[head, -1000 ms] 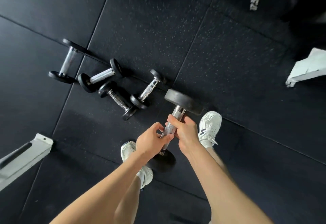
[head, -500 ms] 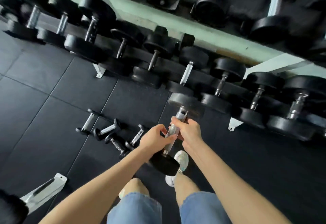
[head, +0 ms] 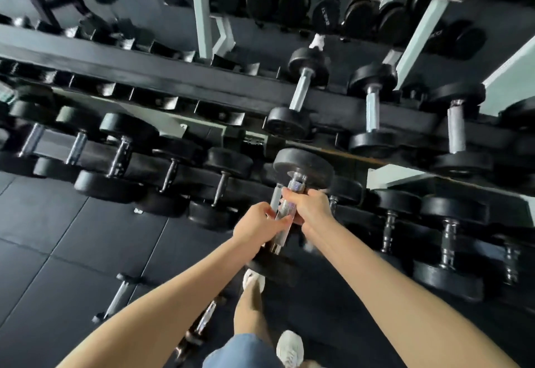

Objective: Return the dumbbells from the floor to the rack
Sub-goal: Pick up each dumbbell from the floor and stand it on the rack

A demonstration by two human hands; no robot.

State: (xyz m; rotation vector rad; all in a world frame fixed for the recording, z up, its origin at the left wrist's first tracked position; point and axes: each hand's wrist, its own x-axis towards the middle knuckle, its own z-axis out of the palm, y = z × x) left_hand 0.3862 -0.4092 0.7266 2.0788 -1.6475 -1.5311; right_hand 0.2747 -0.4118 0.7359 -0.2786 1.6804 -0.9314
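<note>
Both hands grip the chrome handle of a black-headed dumbbell (head: pixel 302 168), held off the floor and pointing toward the rack. My left hand (head: pixel 256 224) wraps the lower part of the handle, my right hand (head: pixel 309 208) the upper part. Its near head hangs below my wrists. The dumbbell rack (head: pixel 179 84) stretches across the view in tiers, with several empty cradles on the upper tier's left. Two small dumbbells lie on the floor by my feet: one (head: pixel 118 298) at lower left, another (head: pixel 202 321) partly hidden by my left forearm.
Several dumbbells fill the rack's lower tiers (head: pixel 115 165) and the upper tier's right part (head: pixel 372 113). Pale rack uprights (head: pixel 202 11) rise behind. A second rack with dark weights (head: pixel 327 14) stands further back. Black rubber floor tiles (head: pixel 58 237) lie at left.
The view has tilted up from the floor to the rack as I stood up. The held dumbbell has risen with both hands and come closer to the rack.
</note>
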